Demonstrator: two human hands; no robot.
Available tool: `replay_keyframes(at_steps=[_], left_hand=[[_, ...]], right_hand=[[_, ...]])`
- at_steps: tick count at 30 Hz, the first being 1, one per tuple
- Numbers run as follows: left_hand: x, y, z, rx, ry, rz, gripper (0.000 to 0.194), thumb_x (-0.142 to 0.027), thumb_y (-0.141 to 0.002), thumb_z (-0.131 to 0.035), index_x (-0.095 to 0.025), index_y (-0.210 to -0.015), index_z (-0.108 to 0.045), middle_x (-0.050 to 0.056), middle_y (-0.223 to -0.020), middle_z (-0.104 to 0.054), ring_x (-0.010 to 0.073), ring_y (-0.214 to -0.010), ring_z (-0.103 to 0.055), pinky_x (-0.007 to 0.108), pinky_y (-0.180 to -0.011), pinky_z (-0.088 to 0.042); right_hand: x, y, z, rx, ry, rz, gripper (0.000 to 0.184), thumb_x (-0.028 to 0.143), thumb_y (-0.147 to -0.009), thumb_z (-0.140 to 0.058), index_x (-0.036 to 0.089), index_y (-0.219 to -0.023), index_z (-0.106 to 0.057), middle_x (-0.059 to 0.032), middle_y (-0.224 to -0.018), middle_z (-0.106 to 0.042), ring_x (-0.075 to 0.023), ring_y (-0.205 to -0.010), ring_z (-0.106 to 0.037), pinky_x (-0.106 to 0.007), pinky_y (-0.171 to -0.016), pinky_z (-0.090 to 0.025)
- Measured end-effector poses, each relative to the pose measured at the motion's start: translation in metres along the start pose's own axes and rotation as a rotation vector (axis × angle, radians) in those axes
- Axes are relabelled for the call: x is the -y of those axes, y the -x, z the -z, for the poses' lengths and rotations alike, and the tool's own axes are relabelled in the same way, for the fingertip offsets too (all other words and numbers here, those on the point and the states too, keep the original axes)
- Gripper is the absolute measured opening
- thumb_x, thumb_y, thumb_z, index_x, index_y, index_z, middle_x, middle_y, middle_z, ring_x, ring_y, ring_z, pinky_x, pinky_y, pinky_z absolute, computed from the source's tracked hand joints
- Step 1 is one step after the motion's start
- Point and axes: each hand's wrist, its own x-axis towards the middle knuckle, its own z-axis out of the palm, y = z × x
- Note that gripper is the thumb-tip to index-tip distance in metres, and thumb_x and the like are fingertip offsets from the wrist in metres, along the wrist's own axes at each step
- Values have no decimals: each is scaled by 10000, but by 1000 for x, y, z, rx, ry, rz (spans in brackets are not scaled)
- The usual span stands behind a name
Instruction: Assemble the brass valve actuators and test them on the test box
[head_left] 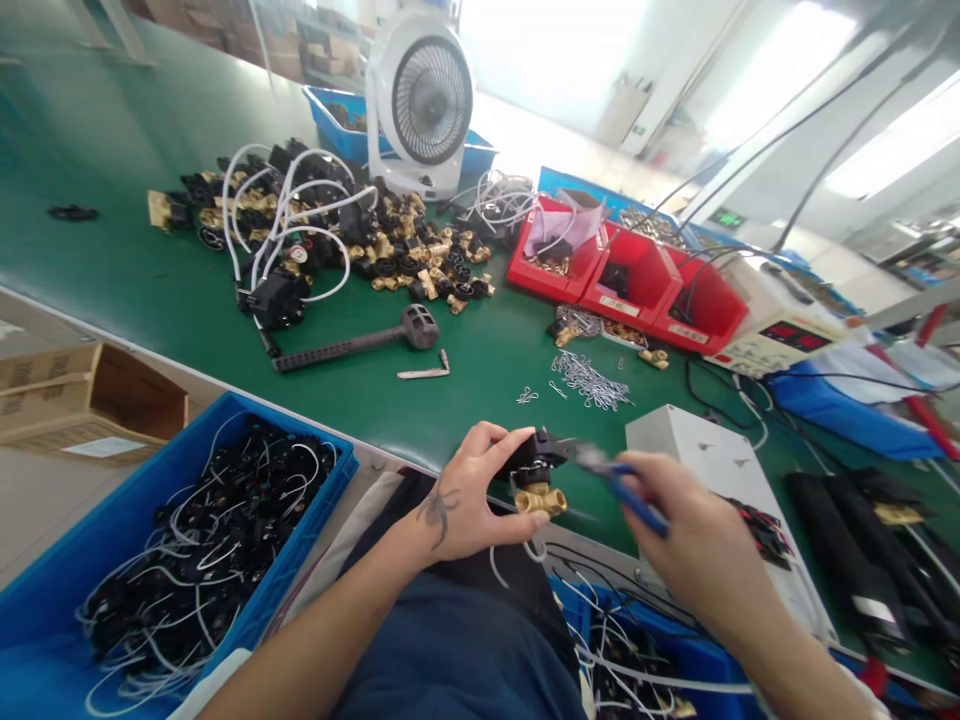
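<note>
At the front edge of the bench, my left hand grips a valve with a black actuator on a brass body. A white cable hangs below it. My right hand is closed around blue-handled pliers. Their metal jaws, blurred by motion, are beside the actuator's right side; I cannot tell whether they touch it. Just beyond the hands lies a pile of metal clip pins, with a few loose ones to its left. A hex key and a dark mallet lie farther left.
Brass valves are heaped at the back, before a white fan. Red bins and a device with a red display stand back right. A grey box is by my right hand; a blue crate sits lower left.
</note>
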Motion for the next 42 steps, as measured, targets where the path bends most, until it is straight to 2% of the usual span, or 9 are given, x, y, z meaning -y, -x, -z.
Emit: replay_keyframes(at_steps=[3,8,13,18,23,29,34,39,42], left_hand=[[0,0,0,-2,1,-3,779,-342,-770,-781,-166,-1466,-479,111,-1252,-514,255,-1178,-549,464,-1061,-517],[1,-1,-2,1,-19,-17,781,-349,-774,-782,-188,-1473,-474,103,-1246,-515,250,-1170,-545,447,-1040,-531],[-1,-1,-2,-9,-25,-4,782,-343,-755,-791,-216,-1461,-479,97,-1236,-516,262,-1166,-549,473,-1039,-530],[0,-1,-1,-10,-35,-35,774,-349,-775,-782,-199,-1468,-472,99,-1236,-516,253,-1158,-551,450,-1030,-537],[-1,0,-1,-4,-33,-14,775,-336,-768,-785,-181,-1462,-475,106,-1242,-518,260,-1172,-550,465,-1055,-524],[-1,0,-3,-17,-32,-11,780,-348,-764,-796,-236,-1465,-475,88,-1241,-522,251,-1163,-557,444,-1037,-538],[1,-1,-5,-29,-49,-24,773,-360,-756,-789,-209,-1451,-488,94,-1221,-526,259,-1152,-559,458,-1039,-533],[6,-1,-10,-80,-38,-65,785,-377,-738,-798,-248,-1450,-495,80,-1208,-542,249,-1119,-571,436,-1005,-549],[5,-1,-10,-73,-50,-65,774,-377,-742,-789,-238,-1446,-499,85,-1214,-540,253,-1126,-569,437,-1008,-546]], right_hand=[[-5,-1,-1,230,2,157,221,154,-903,-471,214,-967,-674,-34,-779,-689,-174,-587,-633,-276,-525,-437],[-5,0,6,-187,0,-128,125,276,-952,-568,221,-1040,-638,-50,-846,-699,-195,-676,-659,-289,-610,-485],[-7,-4,4,284,30,101,204,194,-896,-483,225,-968,-671,-30,-747,-675,-172,-549,-595,-280,-500,-403],[-5,0,7,-178,-10,-123,105,295,-947,-579,229,-1009,-632,-21,-788,-688,-166,-595,-625,-264,-547,-458],[-6,-2,2,255,66,162,211,144,-876,-455,210,-923,-650,-30,-736,-681,-177,-533,-619,-273,-470,-396],[0,-1,8,-202,16,-72,97,242,-926,-576,222,-1013,-614,-51,-870,-702,-190,-647,-645,-293,-579,-473],[-2,-3,-3,334,-29,97,199,144,-871,-469,216,-937,-643,-34,-779,-697,-179,-592,-647,-274,-515,-446],[-5,-4,7,-122,-25,-90,129,295,-946,-554,228,-1027,-630,-45,-840,-694,-188,-652,-643,-287,-584,-481],[-4,-4,4,104,30,1,155,202,-913,-481,230,-953,-628,-32,-747,-668,-182,-577,-614,-279,-511,-421]])
